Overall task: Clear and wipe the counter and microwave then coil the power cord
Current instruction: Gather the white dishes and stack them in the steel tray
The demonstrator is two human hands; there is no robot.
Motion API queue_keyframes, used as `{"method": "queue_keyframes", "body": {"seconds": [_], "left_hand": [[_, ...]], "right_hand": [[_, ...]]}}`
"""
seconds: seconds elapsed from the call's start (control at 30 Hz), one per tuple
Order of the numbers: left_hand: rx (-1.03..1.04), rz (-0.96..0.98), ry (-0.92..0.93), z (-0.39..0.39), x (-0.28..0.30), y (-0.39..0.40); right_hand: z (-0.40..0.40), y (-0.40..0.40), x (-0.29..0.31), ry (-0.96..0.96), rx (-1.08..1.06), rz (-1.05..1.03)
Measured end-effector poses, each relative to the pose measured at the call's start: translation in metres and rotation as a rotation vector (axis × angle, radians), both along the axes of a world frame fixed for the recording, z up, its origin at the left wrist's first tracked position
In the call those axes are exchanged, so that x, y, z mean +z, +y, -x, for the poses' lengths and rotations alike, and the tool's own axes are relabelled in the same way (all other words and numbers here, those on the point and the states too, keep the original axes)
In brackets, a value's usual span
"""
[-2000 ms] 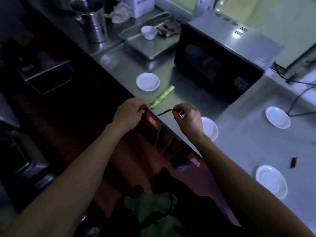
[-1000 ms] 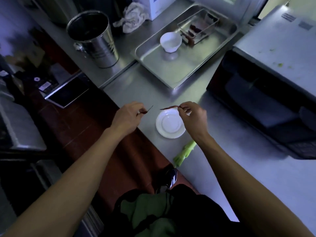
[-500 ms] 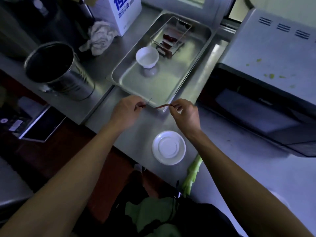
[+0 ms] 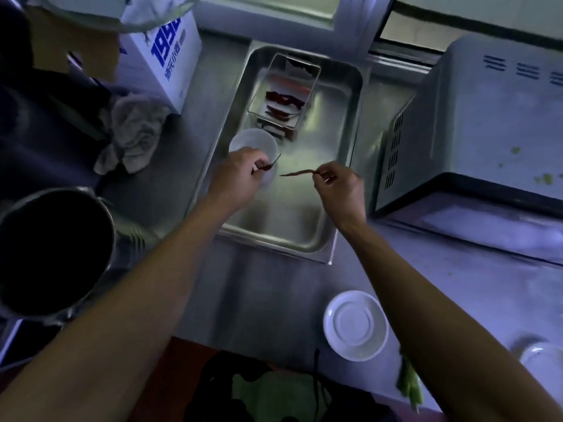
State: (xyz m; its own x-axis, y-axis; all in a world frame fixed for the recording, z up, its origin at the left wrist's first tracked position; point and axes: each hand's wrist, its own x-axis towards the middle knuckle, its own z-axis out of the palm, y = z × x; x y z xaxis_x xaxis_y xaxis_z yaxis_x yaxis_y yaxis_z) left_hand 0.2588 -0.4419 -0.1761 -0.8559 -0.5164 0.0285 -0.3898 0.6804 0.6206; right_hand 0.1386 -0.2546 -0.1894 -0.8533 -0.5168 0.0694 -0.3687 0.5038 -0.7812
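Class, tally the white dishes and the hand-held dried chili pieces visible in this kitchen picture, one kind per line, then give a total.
White saucers on the counter: 2, one whole and one cut off at the edge
White bowl in the steel tray: 1
Dried chili pieces held in hands: 2, one in the left hand at, one in the right hand at
Total: 5

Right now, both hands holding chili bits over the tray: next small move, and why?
Probably carry them forward and drop them into the small container. The right hand pinches a long chili strip, the left hand a stem piece, both above the metal tray, and that container already holds red chilies.
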Motion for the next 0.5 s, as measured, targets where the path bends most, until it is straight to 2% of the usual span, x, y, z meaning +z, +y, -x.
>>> {"method": "queue_keyframes", "body": {"seconds": [0.2,0.5], "left_hand": [[-0.044,0.04,0.003,0.04,0.008,-0.054],[-0.092,0.034,-0.003,0.084,0.013,-0.119]], "right_hand": [[0.025,-0.046,0.004,-0.062,-0.142,-0.006],[0.067,-0.121,-0.005,-0.099,-0.197,0.063]]}}
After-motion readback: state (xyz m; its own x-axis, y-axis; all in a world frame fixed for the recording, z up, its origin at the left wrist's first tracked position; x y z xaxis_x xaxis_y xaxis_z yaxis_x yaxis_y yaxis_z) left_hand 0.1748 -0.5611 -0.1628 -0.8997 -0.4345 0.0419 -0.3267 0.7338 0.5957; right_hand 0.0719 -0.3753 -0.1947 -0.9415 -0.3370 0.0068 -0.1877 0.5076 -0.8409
